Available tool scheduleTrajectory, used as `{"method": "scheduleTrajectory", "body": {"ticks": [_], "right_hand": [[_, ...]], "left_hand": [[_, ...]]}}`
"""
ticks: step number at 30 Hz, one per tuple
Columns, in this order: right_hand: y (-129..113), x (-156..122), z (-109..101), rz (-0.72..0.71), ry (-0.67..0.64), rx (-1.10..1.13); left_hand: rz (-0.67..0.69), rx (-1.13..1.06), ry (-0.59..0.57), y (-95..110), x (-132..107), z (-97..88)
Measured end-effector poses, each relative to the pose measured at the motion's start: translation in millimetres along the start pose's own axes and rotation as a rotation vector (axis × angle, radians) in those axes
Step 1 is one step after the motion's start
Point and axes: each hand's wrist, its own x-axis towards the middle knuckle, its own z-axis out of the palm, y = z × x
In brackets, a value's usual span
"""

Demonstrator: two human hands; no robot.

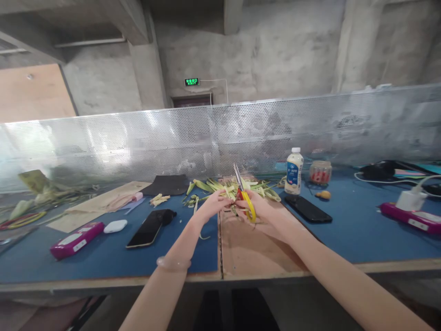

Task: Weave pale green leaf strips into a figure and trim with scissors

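Observation:
Pale green strips, which look like corn husk, lie heaped in the middle of the table, just beyond my hands. My left hand is closed, its fingertips pinching a thin husk strip over the pile's near edge. Close beside it, my right hand holds a pair of scissors with yellow and red handles. The blades point up and away from me, and I cannot make out whether they are apart. The right fingertips also meet the strips near the left fingers, partly hidden by the scissors.
On the left lie a phone, a white case and a purple power strip. To the right are a bottle, another phone, a jar and a second power strip. A perforated metal screen stands behind.

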Motion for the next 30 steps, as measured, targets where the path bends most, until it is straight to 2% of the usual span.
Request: {"method": "scheduleTrajectory", "body": {"ticks": [6,18,23,30], "right_hand": [[-4,-4,3,-0.052,0.05,-0.045],[-5,0,1,-0.161,0.157,-0.192],[-10,-5,1,-0.167,0.172,-0.277],[-13,-8,3,-0.177,0.183,-0.281]], "left_hand": [[-0.001,0.015,-0.07,5,-4,4.4],[0.049,0.055,-0.031,2,-2,1.4],[0.05,0.064,-0.038,6,-4,1.7],[0.049,0.057,-0.042,2,-2,0.9]]}}
